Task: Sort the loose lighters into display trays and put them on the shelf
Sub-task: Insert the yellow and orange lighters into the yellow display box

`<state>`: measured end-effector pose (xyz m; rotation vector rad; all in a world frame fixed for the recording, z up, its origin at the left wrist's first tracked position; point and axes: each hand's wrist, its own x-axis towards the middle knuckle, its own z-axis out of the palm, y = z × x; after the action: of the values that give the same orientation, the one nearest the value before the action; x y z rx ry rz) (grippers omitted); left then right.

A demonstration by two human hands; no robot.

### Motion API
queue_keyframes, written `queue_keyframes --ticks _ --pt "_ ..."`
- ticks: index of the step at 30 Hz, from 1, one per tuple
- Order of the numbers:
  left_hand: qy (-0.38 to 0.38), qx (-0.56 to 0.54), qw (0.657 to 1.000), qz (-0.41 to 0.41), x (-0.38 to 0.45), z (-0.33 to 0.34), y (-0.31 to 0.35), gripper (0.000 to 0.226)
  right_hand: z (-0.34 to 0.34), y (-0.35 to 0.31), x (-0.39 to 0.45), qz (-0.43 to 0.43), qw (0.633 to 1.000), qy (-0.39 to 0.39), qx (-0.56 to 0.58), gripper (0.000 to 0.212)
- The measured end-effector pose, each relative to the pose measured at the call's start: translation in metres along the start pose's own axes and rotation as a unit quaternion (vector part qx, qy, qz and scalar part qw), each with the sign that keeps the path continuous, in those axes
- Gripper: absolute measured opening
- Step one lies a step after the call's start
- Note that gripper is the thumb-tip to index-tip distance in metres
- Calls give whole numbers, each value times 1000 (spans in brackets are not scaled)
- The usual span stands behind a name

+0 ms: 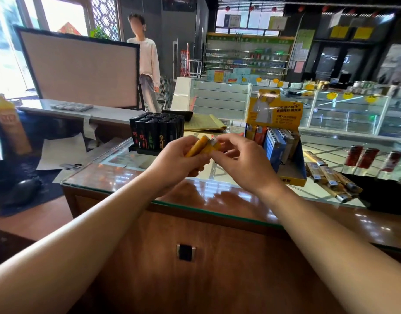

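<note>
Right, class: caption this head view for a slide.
Both hands hold yellow lighters above the glass counter.

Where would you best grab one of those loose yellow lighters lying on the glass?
Probably the nearest loose yellow lighter, pinched across the middle of its long body, from above: it lies flat on the glass counter, and its neighbours crowd its far side.

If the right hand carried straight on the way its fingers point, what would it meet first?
The right hand points left toward the left hand; it would first meet the yellow lighters both hands already hold, then the left hand, though depth is uncertain.
</note>
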<state>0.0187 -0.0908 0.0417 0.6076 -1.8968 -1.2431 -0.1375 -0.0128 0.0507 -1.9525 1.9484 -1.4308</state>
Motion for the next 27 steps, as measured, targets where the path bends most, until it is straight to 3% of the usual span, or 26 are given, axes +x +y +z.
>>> queue_keyframes --ticks 4,11,15,20,27 --pt "13 -69 998 -6 2 7 3 14 5 -3 3 13 995 47 84 16" --pt "-9 -87 994 -58 7 14 0 7 1 4 7 35 977 149 146 26" --pt "7 -104 994 -31 16 23 2 5 1 8 7 37 969 206 133 18" --pt "4 -109 994 -9 29 35 10 5 -25 10 18 37 968 222 109 19" --pt "-4 -9 999 -53 59 26 9 27 -71 27 29 6 964 266 3 26"
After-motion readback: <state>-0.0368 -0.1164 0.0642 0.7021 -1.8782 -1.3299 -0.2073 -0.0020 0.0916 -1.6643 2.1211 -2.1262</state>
